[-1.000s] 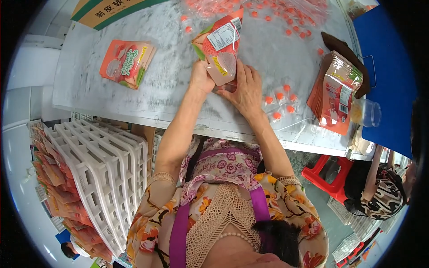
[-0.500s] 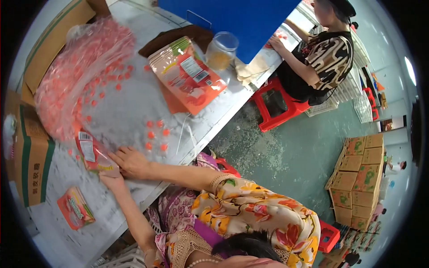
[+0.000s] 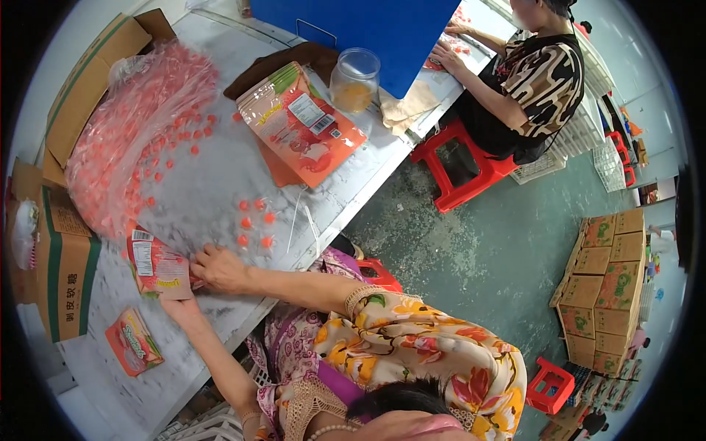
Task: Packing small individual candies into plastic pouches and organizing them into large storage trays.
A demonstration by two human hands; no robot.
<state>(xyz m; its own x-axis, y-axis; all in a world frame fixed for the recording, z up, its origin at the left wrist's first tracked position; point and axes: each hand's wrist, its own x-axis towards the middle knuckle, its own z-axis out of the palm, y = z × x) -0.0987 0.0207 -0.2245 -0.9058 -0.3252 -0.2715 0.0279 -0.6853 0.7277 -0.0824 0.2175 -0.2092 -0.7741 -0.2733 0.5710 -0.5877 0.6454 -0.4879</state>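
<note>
The left hand (image 3: 182, 309) has a closed grip on the near edge of a pouch (image 3: 163, 272), its fingers partly hidden beneath. The right hand (image 3: 223, 270) is at the pouch's side with its fingers bent; their tips are hard to make out, so I cannot tell whether that grip is closed on the pouch. The pouch is held over the worktop (image 3: 193, 228), a white label (image 3: 143, 259) facing up, its far end near a big clear bag (image 3: 132, 147) of red sweets.

A second pouch (image 3: 134, 344) lies flat just beside the left hand. Beyond the right hand, a small group of wrapped sweets (image 3: 246, 221) lies loose, with a pale strip (image 3: 313, 229) near the worktop's edge. Farther out, a fanned stack of pouches (image 3: 305, 143) rests partly against a brown cloth (image 3: 323, 59), beside a clear jar (image 3: 355, 73) with something yellowish inside. A beige cloth (image 3: 406, 105) is next to the jar, under the corner of a blue panel (image 3: 360, 33). A box (image 3: 70, 272) stands past the pouches. Outermost, a co-worker (image 3: 540, 88) sits on a red stool (image 3: 474, 173), and cartons (image 3: 603, 287) are stacked on the floor (image 3: 412, 228).
</note>
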